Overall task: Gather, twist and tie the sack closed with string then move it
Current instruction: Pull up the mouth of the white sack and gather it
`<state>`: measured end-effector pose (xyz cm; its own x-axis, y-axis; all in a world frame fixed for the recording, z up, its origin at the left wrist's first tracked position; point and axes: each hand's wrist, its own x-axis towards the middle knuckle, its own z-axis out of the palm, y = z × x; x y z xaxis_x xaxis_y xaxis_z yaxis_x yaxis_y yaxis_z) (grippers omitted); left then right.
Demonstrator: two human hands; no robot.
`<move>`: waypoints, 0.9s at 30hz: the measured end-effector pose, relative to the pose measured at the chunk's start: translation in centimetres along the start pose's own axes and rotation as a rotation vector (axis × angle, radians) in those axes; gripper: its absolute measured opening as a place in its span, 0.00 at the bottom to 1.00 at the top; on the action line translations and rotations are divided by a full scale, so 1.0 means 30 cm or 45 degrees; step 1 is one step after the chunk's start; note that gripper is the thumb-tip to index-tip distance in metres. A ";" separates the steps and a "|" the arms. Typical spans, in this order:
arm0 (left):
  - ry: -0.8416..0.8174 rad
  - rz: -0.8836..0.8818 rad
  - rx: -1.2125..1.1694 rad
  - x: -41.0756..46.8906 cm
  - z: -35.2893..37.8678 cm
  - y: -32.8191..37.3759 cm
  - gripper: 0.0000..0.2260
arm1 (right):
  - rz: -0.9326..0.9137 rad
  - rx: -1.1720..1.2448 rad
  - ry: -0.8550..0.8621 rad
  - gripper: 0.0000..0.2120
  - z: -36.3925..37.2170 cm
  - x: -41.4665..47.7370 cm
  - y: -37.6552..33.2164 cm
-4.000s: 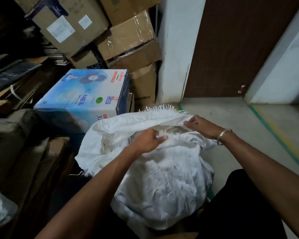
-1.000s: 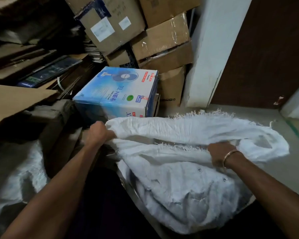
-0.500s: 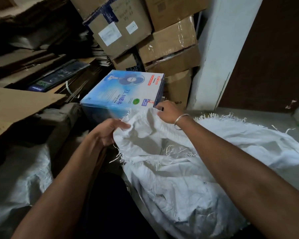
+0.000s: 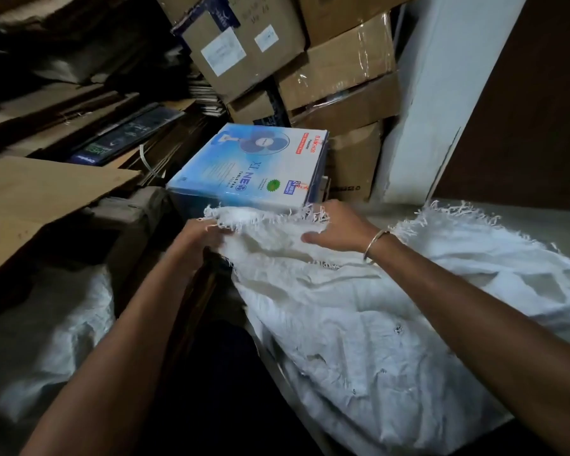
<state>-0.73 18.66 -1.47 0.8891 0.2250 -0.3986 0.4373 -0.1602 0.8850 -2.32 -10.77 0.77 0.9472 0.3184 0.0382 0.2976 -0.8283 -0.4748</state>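
Note:
A large white woven sack (image 4: 359,330) with a frayed mouth lies in front of me, its open rim stretching off to the right. My left hand (image 4: 198,238) grips the frayed left corner of the rim. Just to its right, my right hand (image 4: 336,228), a metal bangle on the wrist, holds the rim with fingers curled over the far edge. No string is visible.
A blue table-fan box (image 4: 254,169) stands right behind the sack's left corner. Cardboard boxes (image 4: 336,74) are stacked behind it beside a white pillar (image 4: 422,110). Flat cardboard sheets (image 4: 30,199) and another pale sack (image 4: 46,340) lie at my left.
Since a second ago my right hand has crossed from the sack's right side to the left corner, next to my left hand. In the last half second both hands bunched the rim closer together.

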 end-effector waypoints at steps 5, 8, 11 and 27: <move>0.121 0.133 0.420 -0.071 -0.025 0.062 0.13 | -0.009 -0.574 0.019 0.14 0.052 0.000 -0.022; -0.092 0.183 0.659 -0.117 -0.041 0.108 0.18 | 0.121 -0.532 0.099 0.13 0.069 -0.021 -0.021; -0.027 0.209 0.294 -0.138 -0.035 0.094 0.12 | 0.132 -0.402 -0.273 0.10 0.067 -0.031 -0.028; -0.162 0.099 -0.903 -0.151 -0.076 0.086 0.18 | -0.088 0.084 -0.047 0.10 0.037 -0.050 -0.084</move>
<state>-3.94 19.41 3.18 0.9419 0.1181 -0.3145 0.2171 0.5006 0.8380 -4.61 -8.64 0.96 0.9192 0.3916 0.0409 0.3524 -0.7720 -0.5290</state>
